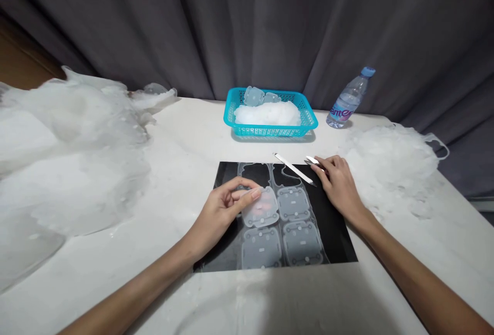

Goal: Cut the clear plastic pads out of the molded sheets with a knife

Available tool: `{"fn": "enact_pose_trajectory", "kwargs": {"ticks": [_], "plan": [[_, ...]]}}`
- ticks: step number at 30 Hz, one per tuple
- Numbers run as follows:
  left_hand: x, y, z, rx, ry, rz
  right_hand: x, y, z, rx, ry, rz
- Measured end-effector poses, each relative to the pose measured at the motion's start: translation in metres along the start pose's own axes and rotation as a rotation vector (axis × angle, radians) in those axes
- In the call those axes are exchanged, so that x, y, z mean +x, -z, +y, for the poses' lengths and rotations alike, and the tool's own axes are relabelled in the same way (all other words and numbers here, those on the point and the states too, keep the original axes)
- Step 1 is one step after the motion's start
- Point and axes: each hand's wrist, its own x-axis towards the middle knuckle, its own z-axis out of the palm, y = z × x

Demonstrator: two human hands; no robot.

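Note:
My left hand [231, 204] pinches a thin, translucent, rounded-square plastic piece [260, 210] between thumb and fingers, over the black mat [337, 242]. A clear sheet with several rounded-square outlines [294, 204] lies on that mat, and its upper part shows open gaps. At the mat's upper right edge, my right hand [335, 178] is closed on a small white and dark tool [312, 160] that looks like tweezers, mostly hidden by the fingers. Just left of it, a slim white pen-like tool [295, 169] with a dark tip lies across the mat's top edge.
Behind the mat stands a blue basket [274, 131] holding a white heap and translucent pieces. A water bottle [349, 99] is right of it. Crumpled translucent plastic forms a large pile [73, 144] at left and a smaller pile [393, 165] at right. A grey curtain [262, 26] hangs behind.

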Motion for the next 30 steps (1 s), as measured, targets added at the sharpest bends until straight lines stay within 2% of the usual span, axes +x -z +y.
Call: {"fn": "enact_pose_trajectory", "kwargs": {"ticks": [7, 11, 13, 15, 19, 23, 27, 30], "plan": [[0.0, 0.0, -0.001, 0.02, 0.036, 0.015, 0.001, 0.002, -0.006, -0.05, 0.062, 0.078], [0.001, 0.001, -0.004, 0.028, 0.058, 0.018, -0.001, 0.017, -0.031, 0.166, 0.081, 0.114], [0.002, 0.002, -0.005, 0.021, 0.07, 0.008, -0.006, 0.023, -0.048, 0.332, 0.122, 0.028], [0.003, 0.002, -0.006, 0.03, 0.07, 0.003, -0.012, 0.025, -0.065, 0.512, 0.157, -0.119], [0.005, 0.002, -0.006, 0.075, 0.072, -0.022, -0.024, 0.019, -0.085, 0.813, 0.097, -0.344], [0.006, 0.001, -0.006, 0.113, 0.081, -0.086, -0.024, 0.014, -0.087, 0.914, -0.026, -0.401], [0.006, -0.002, -0.009, 0.155, 0.077, -0.105, -0.019, 0.011, -0.085, 0.949, -0.064, -0.454], [0.006, -0.002, -0.011, 0.178, 0.061, -0.108, -0.018, 0.007, -0.085, 0.962, -0.078, -0.446]]}}
